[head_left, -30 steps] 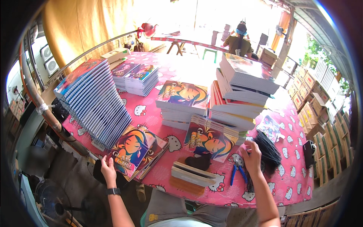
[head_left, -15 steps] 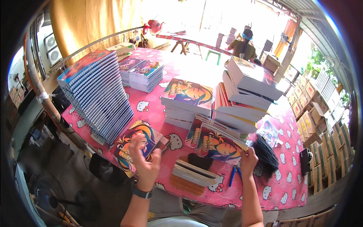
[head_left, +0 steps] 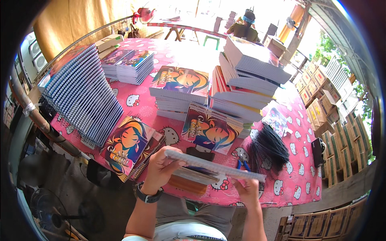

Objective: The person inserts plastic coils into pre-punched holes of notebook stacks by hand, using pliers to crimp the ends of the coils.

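Observation:
A notebook's block of pages (head_left: 215, 165), seen edge-on, is held in the air between my two hands. My left hand (head_left: 163, 168), with a watch on its wrist, pinches the left end. At the right end, my right hand (head_left: 247, 189) grips the lower edge with thumb and fingers. Below the block, a small wooden stand (head_left: 189, 185) is partly covered. Just beyond it leans a notebook with an illustrated cover (head_left: 213, 126). To the left lie more illustrated notebooks (head_left: 126, 144). Blue-handled pliers (head_left: 243, 164) and a heap of black binding coils (head_left: 270, 146) lie to the right.
A tall, leaning stack of coil-bound notebooks (head_left: 80, 96) stands at the left. Stacks of unbound books (head_left: 253, 60) rise at the back right, beside a middle stack (head_left: 179, 86). The table has a pink patterned cloth (head_left: 295, 172). A person (head_left: 244, 28) sits far off.
My right hand has lifted one notebook's pages from the leaning pile and brought them toward me. My left hand, open before, has moved right and taken the other end. The view has shifted.

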{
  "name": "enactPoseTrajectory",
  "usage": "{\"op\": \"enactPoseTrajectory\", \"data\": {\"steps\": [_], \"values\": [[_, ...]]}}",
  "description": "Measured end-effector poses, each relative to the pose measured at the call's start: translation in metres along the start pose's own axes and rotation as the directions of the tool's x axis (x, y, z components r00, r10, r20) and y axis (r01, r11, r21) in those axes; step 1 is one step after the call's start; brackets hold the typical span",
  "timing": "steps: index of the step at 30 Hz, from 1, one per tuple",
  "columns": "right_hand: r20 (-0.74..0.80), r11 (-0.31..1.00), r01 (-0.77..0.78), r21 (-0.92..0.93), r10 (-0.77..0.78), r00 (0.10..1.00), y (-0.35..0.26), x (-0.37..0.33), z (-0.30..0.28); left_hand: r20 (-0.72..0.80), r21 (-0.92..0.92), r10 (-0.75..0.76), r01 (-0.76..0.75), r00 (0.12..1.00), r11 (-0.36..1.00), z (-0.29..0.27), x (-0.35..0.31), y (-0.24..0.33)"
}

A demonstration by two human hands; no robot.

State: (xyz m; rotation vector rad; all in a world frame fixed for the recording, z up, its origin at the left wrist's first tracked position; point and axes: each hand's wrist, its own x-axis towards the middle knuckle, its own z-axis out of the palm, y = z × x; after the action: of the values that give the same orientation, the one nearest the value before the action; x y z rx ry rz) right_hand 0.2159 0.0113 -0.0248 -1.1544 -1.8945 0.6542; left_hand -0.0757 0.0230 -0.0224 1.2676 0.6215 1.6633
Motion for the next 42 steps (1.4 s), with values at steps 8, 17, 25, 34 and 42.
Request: {"op": "enactPoseTrajectory", "data": {"steps": [8,17,25,34,42], "values": [[0.029,0.995,0.093,-0.041,-0.092,0.995,0.003,-0.004,0.020,0.041,0.204,-0.015,0.007,0.999,0.979,-0.016,-0.008,0.004],[0.222,0.983,0.013,-0.181,0.028,0.975,0.032,-0.028,0.075,-0.285,0.166,-0.063,0.114,0.956,0.980,-0.017,-0.019,-0.030],[-0.300,0.692,-0.376,-0.617,0.234,0.925,0.107,0.035,-0.037,-0.363,0.124,-0.110,0.165,0.925,0.979,-0.008,-0.005,-0.035],[-0.438,0.834,-0.317,-0.451,0.103,0.893,0.103,0.040,-0.063,-0.504,0.494,0.200,0.091,0.840,0.865,0.010,-0.007,-0.020],[-0.037,0.919,-0.392,-0.047,0.390,0.920,0.007,0.031,-0.057,0.303,0.889,0.000,-0.283,0.953,0.361,0.076,-0.029,-0.013]]}}
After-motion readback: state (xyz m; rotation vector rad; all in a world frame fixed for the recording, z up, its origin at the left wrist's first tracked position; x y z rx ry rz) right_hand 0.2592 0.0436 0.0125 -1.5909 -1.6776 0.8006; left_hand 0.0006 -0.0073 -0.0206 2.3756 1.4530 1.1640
